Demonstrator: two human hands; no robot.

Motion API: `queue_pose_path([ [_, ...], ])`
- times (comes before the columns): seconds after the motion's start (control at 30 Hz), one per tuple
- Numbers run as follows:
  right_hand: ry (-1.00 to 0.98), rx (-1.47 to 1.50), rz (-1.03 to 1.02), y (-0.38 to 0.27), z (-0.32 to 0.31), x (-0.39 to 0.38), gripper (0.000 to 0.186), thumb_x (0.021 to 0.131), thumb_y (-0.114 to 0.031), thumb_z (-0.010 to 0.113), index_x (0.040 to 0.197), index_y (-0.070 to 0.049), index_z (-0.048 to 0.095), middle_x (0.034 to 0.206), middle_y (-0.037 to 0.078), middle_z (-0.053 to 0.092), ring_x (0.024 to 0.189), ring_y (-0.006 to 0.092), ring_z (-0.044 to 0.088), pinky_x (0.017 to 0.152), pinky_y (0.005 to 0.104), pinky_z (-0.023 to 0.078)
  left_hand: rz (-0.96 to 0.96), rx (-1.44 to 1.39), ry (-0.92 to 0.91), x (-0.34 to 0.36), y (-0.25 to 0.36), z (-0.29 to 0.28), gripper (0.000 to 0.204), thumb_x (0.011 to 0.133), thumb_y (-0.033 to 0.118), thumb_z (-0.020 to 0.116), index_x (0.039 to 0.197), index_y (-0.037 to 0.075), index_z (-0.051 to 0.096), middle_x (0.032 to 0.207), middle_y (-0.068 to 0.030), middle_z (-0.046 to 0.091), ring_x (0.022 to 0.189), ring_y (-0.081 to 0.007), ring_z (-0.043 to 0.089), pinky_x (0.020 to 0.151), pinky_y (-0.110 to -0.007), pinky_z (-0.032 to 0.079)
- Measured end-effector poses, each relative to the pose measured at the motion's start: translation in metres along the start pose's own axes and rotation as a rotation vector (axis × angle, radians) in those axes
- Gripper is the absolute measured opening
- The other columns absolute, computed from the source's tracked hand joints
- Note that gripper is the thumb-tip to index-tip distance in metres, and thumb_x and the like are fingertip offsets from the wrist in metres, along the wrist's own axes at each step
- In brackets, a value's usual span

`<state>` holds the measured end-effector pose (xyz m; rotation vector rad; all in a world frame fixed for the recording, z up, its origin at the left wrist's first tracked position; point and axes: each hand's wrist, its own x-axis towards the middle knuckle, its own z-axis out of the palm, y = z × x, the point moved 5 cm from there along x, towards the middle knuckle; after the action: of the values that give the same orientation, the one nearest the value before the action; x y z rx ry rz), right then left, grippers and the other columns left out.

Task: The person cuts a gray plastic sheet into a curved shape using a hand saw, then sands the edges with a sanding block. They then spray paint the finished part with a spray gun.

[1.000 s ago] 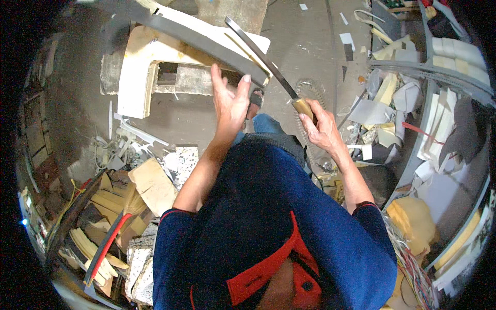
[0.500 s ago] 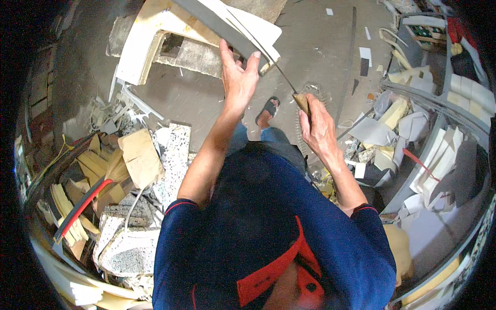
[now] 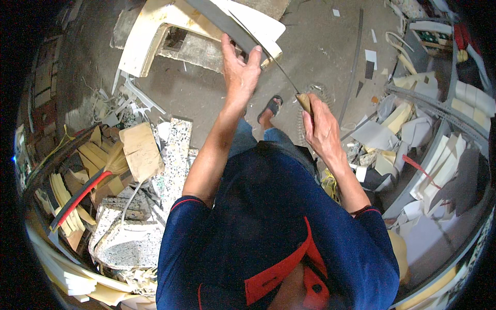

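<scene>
My left hand (image 3: pixel 241 72) grips the near end of a dark grey strip (image 3: pixel 221 23), thumb on one side and fingers on the other. The strip lies slantwise over a cream foam piece (image 3: pixel 135 51) with a squared cut-out. In my right hand (image 3: pixel 323 126) is the wooden handle of a long thin-bladed knife (image 3: pixel 285 75), its fingers wrapped round it. The blade runs up and left from the handle, along the strip's right edge and over the pale foam. Its far end cannot be made out clearly.
Beneath the foam is a worn grey board (image 3: pixel 194 54). Speckled foam blocks (image 3: pixel 178 150) and a bin of foam offcuts (image 3: pixel 77 160) with a red-edged rim lie at left. Racks of scraps (image 3: pixel 408 124) stand at right. A coiled clear hose (image 3: pixel 318 95) lies on the floor by my foot.
The view has shifted slightly. Both hands, the knife and the grey strip keep nearly the same places relative to each other.
</scene>
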<state>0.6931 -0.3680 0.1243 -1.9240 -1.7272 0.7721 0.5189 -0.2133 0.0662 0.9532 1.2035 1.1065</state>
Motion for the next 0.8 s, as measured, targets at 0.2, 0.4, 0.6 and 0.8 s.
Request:
queue_pose_path([
  [0.2,0.005,0.017,0.005,-0.003,0.002,-0.001,0.043,0.095,-0.011,0.060,0.136,-0.009,0.046,0.101,0.025,0.061,0.086,0.0464,0.065,0.072,0.0524,0.053,0.021,0.117,0.078,0.001,-0.001,-0.003,0.090,0.092,0.008,0.066,0.156,-0.007,0.005,0.153,-0.0311,0.032,0.130,-0.0326,0.052,0.105,-0.036,0.045],
  [0.4,-0.006,-0.016,0.003,-0.004,0.000,0.001,0.042,0.095,-0.011,0.061,0.134,-0.009,0.047,0.099,0.023,0.061,0.084,0.0448,0.065,0.070,0.0515,0.053,-0.015,0.056,0.048,-0.001,-0.005,-0.004,0.092,0.092,0.009,0.067,0.157,-0.004,0.003,0.156,-0.0336,0.022,0.136,-0.0351,0.045,0.110,-0.038,0.042],
  [0.6,-0.001,-0.026,0.020,-0.014,0.002,0.016,0.041,0.094,-0.009,0.061,0.132,-0.007,0.049,0.098,0.023,0.062,0.088,0.0437,0.065,0.075,0.0498,0.053,0.016,0.004,0.020,-0.001,-0.002,-0.001,0.092,0.094,0.009,0.067,0.158,-0.001,0.002,0.159,-0.0355,0.012,0.141,-0.0365,0.039,0.111,-0.039,0.040],
  [0.8,0.012,-0.028,0.028,-0.014,0.011,0.029,0.040,0.093,-0.012,0.062,0.131,-0.008,0.050,0.094,0.022,0.062,0.082,0.0441,0.065,0.070,0.0509,0.054,0.001,-0.016,0.015,-0.004,-0.004,-0.002,0.086,0.096,0.005,0.062,0.157,-0.005,0.003,0.158,-0.0325,0.022,0.140,-0.0333,0.041,0.112,-0.036,0.037],
])
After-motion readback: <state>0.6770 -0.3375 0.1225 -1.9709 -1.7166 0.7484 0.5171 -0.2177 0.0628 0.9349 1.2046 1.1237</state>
